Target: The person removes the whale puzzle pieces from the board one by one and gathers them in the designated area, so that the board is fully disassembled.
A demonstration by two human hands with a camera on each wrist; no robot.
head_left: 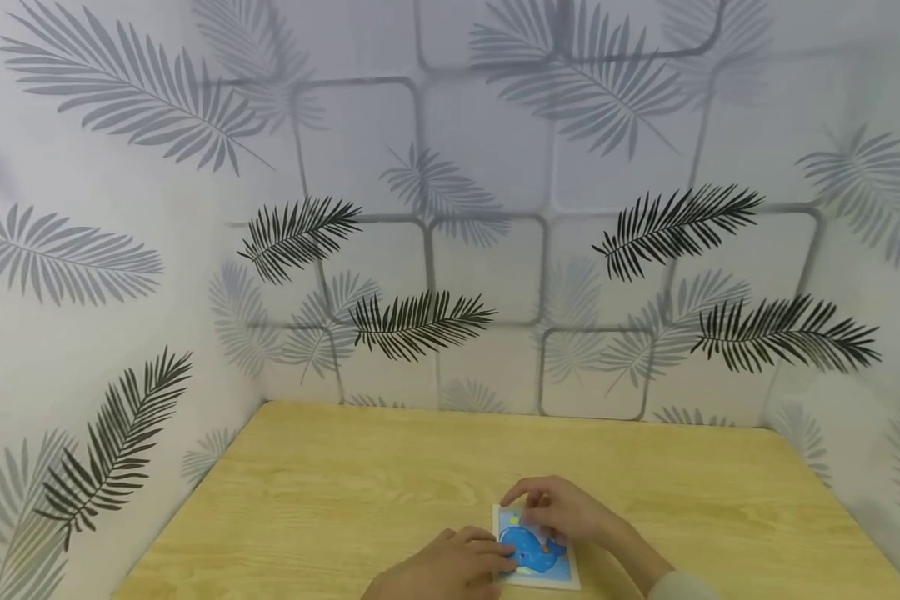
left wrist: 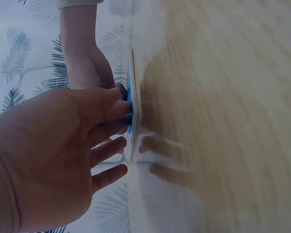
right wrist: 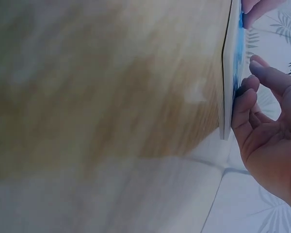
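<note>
A thin, white-edged picture board (head_left: 574,575) with a blue whale on a light blue ground lies on the wooden table. Its edge (left wrist: 134,73) is seen almost side-on in both wrist views. My left hand (head_left: 450,567) comes from the lower left, its fingertips resting on the whale's head. In the left wrist view the thumb and fingers of that left hand (left wrist: 48,150) reach to the board's face. Over the upper right part is my right hand (head_left: 562,510), with loosely bent fingers touching the board. The right hand's thumb (right wrist: 269,75) stands off the surface, and no separate piece shows in its grasp.
The pale wooden table (head_left: 330,467) extends behind the board and to both sides. Beyond its back edge stand white walls (head_left: 487,367) with grey and black leaf patterns. A light sleeve (head_left: 682,586) covers the right forearm.
</note>
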